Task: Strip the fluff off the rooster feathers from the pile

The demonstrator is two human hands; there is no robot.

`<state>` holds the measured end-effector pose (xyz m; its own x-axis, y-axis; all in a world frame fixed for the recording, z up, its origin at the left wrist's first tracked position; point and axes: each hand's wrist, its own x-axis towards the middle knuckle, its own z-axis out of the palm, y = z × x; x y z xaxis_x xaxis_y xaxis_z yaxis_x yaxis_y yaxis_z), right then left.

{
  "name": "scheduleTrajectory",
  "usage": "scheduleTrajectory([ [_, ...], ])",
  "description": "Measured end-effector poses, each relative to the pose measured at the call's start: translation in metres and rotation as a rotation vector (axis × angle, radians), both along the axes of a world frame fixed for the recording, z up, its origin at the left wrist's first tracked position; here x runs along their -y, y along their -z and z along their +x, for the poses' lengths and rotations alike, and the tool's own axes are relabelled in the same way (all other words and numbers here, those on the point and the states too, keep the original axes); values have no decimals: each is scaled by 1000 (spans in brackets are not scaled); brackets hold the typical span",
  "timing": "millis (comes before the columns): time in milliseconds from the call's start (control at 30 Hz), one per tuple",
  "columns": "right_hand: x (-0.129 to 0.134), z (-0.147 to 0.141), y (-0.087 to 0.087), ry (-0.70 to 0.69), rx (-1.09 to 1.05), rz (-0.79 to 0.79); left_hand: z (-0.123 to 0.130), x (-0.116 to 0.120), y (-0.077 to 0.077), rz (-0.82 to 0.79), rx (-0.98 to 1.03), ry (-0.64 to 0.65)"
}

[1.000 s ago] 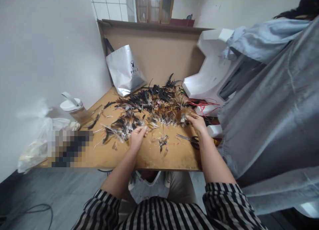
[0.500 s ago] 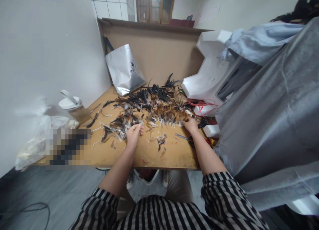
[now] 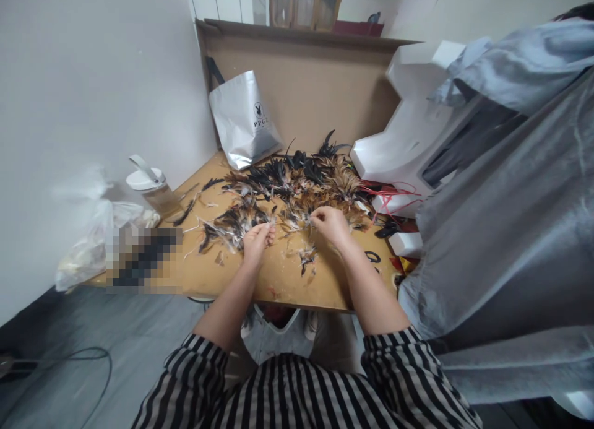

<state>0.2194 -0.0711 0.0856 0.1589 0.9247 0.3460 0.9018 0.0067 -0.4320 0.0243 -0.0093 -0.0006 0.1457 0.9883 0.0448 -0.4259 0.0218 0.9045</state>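
Note:
Feathers lie in heaps over the wooden table. My left hand (image 3: 258, 239) is closed in a pinch in front of a dark and white feather pile (image 3: 227, 223); something thin and pale shows at its fingertips, too small to name. To its right, my right hand (image 3: 331, 225) is also pinched, its fingertips at the near edge of a row of brown feathers (image 3: 297, 209). What those fingers hold is hidden. A few loose feathers (image 3: 306, 255) lie between the forearms. Beside the right forearm the black handle of the scissors (image 3: 372, 256) shows; the blades are covered.
Black feathers (image 3: 273, 174) and tan feathers (image 3: 344, 174) lie farther back, near a silver bag (image 3: 239, 119). Left are a lidded jug (image 3: 153, 187) and a plastic bag (image 3: 88, 249). White foam (image 3: 399, 132), red string (image 3: 394, 194) and grey cloth (image 3: 501, 231) stand right.
My right hand has moved left from the right end of the brown feather row to nearer my left hand, its forearm now covering the scissor blades. The view has shifted slightly.

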Motion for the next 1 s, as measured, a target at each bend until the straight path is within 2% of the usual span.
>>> scheduleTrajectory([
  [67,-8,-16,3,-23,105,-190,0,0,1,-4,-3,5],
  [200,-24,-38,17,48,250,-391,1,-3,2,-22,-12,21],
  [333,-40,-49,34,95,248,-436,2,-4,2,-20,-15,35],
  [467,-46,-46,45,142,175,-404,1,-3,2,-2,-37,47],
  [600,-45,-29,54,81,-29,-303,1,-1,1,5,-69,90],
  [800,-47,-9,69,-45,-577,-165,2,3,0,37,-130,133],
  [1000,-45,-14,62,-75,-1006,-217,4,3,4,40,-132,145],
])
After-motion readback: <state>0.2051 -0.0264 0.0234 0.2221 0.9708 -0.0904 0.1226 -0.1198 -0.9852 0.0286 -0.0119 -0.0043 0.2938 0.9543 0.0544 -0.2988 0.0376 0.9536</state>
